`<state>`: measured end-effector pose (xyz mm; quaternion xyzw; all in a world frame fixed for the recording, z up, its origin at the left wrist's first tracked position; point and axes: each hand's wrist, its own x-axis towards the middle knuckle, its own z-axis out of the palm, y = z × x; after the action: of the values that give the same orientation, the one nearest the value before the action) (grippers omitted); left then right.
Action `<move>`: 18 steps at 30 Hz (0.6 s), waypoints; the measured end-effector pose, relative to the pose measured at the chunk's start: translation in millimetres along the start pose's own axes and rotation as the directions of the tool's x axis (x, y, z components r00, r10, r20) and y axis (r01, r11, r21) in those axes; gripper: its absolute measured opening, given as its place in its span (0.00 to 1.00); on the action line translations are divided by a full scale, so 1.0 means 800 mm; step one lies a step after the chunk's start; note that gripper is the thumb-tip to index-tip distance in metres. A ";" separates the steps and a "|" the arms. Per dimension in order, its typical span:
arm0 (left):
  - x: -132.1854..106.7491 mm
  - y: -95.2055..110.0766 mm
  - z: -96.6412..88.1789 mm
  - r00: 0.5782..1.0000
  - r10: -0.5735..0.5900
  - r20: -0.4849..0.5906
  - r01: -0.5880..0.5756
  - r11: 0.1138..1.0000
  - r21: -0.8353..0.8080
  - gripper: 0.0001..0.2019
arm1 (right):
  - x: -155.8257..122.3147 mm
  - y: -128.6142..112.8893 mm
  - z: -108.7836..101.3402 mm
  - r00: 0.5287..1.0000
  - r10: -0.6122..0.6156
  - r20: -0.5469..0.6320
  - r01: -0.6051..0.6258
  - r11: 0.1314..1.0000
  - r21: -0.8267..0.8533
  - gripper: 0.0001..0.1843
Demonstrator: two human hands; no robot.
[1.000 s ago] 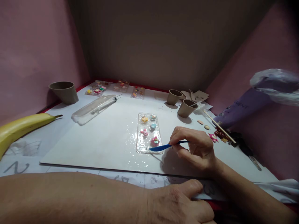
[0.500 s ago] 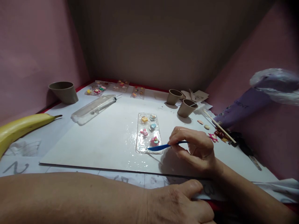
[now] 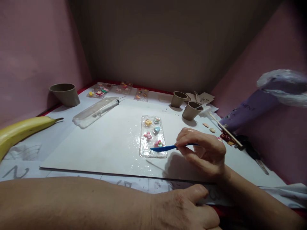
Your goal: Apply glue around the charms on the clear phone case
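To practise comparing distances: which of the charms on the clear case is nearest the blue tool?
The pink-and-green charm, lowest on the clear case, beside the blue tool; the rabbit-like charm and the others lie farther up.

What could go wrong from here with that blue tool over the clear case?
The blue tool, held in the right hand, is very near the lowest pink charm, so a slip might nudge it. Glossy, wet-looking patches lie on the white board beside the clear case, which could stick there. The left hand is close to the board's front edge and might jog it.
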<state>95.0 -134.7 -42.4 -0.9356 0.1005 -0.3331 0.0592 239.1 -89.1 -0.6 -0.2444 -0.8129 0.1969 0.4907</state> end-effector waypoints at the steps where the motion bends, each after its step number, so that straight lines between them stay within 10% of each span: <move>1: 0.000 0.000 0.000 1.000 0.000 0.003 0.000 1.000 0.003 0.05 | 0.001 0.000 0.001 1.000 0.003 0.022 -0.003 1.000 -0.010 0.14; 18: 0.000 0.000 0.001 1.000 0.012 -0.022 -0.011 1.000 0.025 0.03 | 0.009 -0.009 0.008 0.979 -0.116 0.170 0.160 0.948 -0.275 0.13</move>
<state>95.5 -134.7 -42.6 -0.9306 0.1024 -0.3441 0.0716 229.0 -90.9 5.7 -0.2395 -0.8830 0.0599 0.3993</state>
